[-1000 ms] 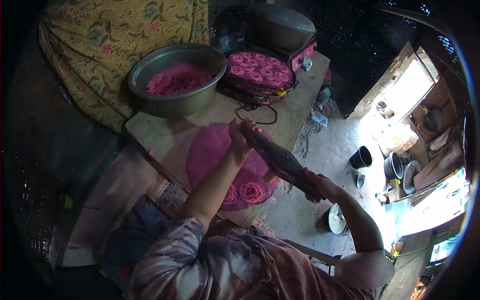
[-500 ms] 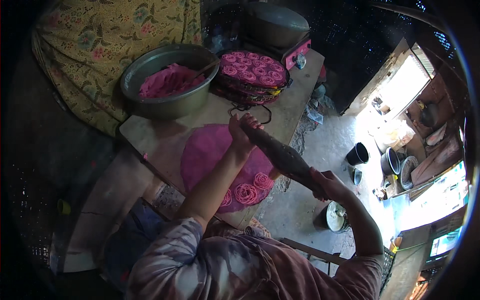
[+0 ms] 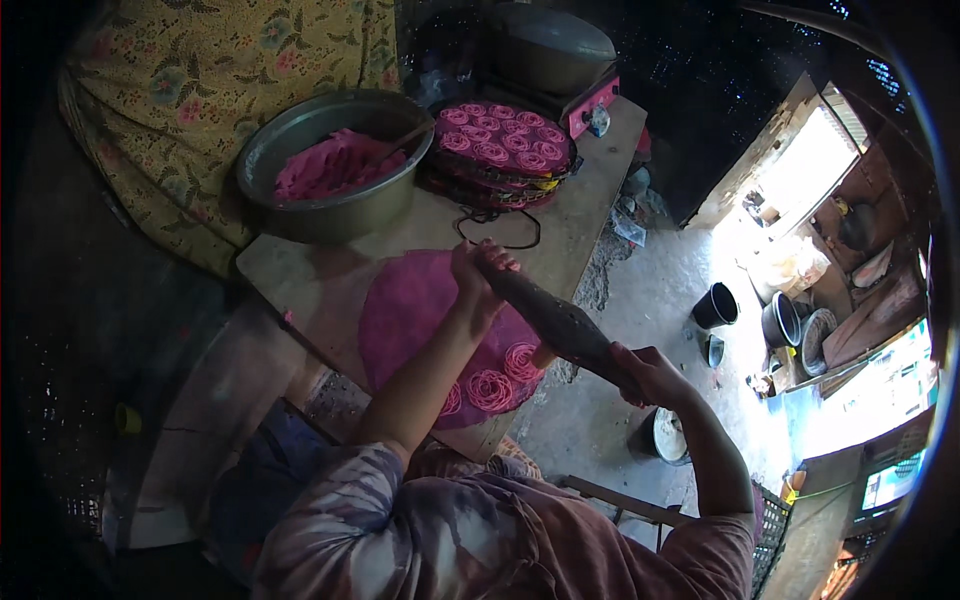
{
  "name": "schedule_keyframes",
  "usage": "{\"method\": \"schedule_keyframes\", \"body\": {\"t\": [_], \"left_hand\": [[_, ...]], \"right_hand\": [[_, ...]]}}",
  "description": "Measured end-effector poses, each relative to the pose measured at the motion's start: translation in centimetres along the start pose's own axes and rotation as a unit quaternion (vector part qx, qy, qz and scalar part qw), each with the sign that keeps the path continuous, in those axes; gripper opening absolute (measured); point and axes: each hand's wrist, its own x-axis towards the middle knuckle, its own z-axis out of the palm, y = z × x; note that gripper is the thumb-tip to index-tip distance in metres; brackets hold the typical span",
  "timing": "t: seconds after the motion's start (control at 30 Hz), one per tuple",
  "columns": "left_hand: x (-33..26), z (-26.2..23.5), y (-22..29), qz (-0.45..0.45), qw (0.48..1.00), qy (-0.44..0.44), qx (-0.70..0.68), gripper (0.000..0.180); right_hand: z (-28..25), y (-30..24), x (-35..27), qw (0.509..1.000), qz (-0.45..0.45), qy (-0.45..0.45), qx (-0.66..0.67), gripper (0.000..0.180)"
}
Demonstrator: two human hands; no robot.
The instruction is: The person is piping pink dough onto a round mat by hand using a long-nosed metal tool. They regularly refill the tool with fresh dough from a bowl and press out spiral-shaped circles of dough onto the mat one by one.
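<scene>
My left hand [image 3: 478,272] is wrapped round the upper end of a long, dark, two-handled wooden dough press [image 3: 555,320]. Its lower right end is gripped by my right hand [image 3: 648,375]. The press is held slantwise above the right side of a round pink mat [image 3: 410,300]. A paler stub [image 3: 543,355] shows under its middle. Beside that stub lies a nest of pink noodle strands [image 3: 521,363], with another nest [image 3: 490,391] just left of it. A third nest [image 3: 452,400] is partly hidden by my left forearm.
A large basin [image 3: 395,205] of pink dough with a stick in it stands at the back left of the table [image 3: 300,275]. Behind the mat are stacked round trays [image 3: 500,140] of pink nests. A lidded pot [image 3: 550,45] sits on a pink-fronted stove. Buckets [image 3: 716,306] stand on the floor at right.
My hands and the press have shifted slightly left and down in the picture, and my right hand has drawn a little inward. Both hands keep their grip.
</scene>
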Motion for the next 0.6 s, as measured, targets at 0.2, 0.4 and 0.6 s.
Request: {"method": "schedule_keyframes", "body": {"t": [0.2, 0.4, 0.6], "left_hand": [[2.1, -2.6, 1.0, -0.006, 1.000, -0.010, -0.001, 0.033], [3.5, 1.0, 2.9, -0.032, 0.996, -0.087, 0.011, 0.032], [6.4, 0.4, 1.5, -0.036, 0.993, -0.108, 0.003, 0.037]], "right_hand": [[1.7, 2.8, 4.5, 1.000, -0.010, 0.023, 0.015, 0.062], [1.9, 1.5, 5.6, 0.994, -0.006, -0.045, 0.094, 0.064], [-1.0, 0.2, 6.7, 1.000, 0.030, -0.010, 0.003, 0.075]]}}
